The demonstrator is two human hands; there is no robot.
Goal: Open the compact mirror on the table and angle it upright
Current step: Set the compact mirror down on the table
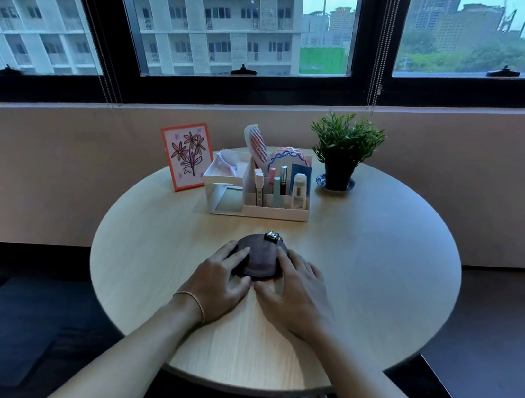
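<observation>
A round, dark compact mirror (259, 255) lies closed and flat on the round wooden table (377, 282), with a small metal clasp at its far edge. My left hand (221, 279) grips its left side, fingers curled along the rim. My right hand (292, 289) holds its right side, fingers over the edge and thumb near the front. Both thumbs meet at the compact's near edge, hiding it.
A white organiser (253, 209) with a comb, tubes and bottles stands behind the compact. An orange-framed flower drawing (186, 156) leans at the back left. A potted plant (342, 149) on a saucer stands at the back right, beside the wall under the window.
</observation>
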